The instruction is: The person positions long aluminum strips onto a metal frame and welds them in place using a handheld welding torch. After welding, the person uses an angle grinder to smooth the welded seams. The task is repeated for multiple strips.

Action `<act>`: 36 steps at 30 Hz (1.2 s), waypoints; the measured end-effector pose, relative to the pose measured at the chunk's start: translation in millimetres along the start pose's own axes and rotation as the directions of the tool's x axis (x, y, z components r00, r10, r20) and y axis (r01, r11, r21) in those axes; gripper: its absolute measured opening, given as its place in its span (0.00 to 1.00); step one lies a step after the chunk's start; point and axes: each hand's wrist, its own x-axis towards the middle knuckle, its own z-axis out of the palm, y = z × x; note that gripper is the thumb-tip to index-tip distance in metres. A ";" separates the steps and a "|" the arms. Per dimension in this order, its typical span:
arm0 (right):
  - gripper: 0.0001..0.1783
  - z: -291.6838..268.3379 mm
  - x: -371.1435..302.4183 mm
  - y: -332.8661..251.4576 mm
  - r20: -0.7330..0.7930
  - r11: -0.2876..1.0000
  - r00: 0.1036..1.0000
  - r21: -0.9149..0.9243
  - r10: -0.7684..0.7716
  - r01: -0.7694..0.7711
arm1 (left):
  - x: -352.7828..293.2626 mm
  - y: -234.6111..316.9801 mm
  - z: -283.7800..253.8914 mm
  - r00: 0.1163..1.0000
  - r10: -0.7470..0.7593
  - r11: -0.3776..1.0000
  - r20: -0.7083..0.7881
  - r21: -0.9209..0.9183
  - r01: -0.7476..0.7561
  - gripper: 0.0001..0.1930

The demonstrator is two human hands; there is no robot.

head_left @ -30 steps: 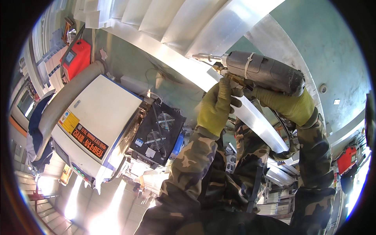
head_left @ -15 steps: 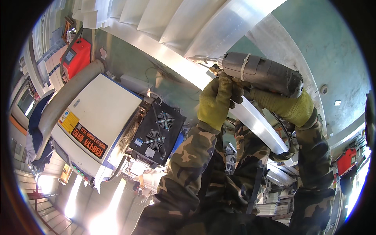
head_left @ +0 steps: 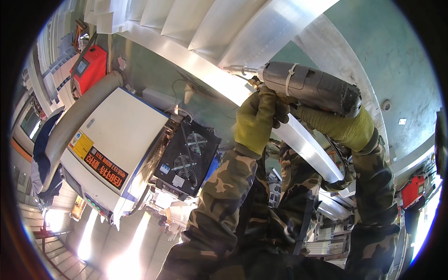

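A dark grey handheld welding gun [head_left: 312,86] with a pale cable tie round its body points left. Its thin metal nozzle [head_left: 241,70] reaches the edge of a shiny metal frame [head_left: 200,63] with slanted slats. My left hand [head_left: 256,119], in an olive work glove, has its fingers curled round the gun's front, by a small brass fitting [head_left: 254,82]. Under the gun's rear is my right hand [head_left: 338,125], also gloved and closed on it; its fingers are mostly hidden. A bright metal bar [head_left: 310,149] runs below both hands toward my body.
To the left stands a white cabinet [head_left: 123,133] with coloured labels, beside a black unit with two fans [head_left: 186,156]. A thick grey hose [head_left: 86,116] curves past a red machine [head_left: 91,67]. Another red machine [head_left: 413,191] is at the far right.
The gun's front end and the slatted frame sit very slightly farther left in the picture. Both hands keep their hold.
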 end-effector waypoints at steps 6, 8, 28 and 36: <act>0.19 0.7 -2.0 4.4 0.000 0.998 0.999 0.028 -0.050 0.050 | -0.2 0.6 -1.1 0.999 0.002 0.999 0.039 -0.039 -0.001 0.22; 0.18 1.3 -2.7 -1.0 -0.006 1.000 1.000 0.031 0.005 -0.005 | 0.5 -0.9 -2.1 0.999 0.003 0.999 0.036 -0.049 -0.001 0.21; 0.16 10.7 -6.5 -4.8 -0.063 0.998 0.998 -0.067 -0.014 0.010 | -0.5 8.6 1.5 0.996 -0.092 0.996 -0.023 -0.024 0.091 0.22; 0.16 2.0 -6.0 8.0 -0.005 0.999 1.000 -0.048 0.022 -0.022 | 0.4 6.1 -1.1 0.994 -0.106 0.994 0.030 -0.028 0.107 0.23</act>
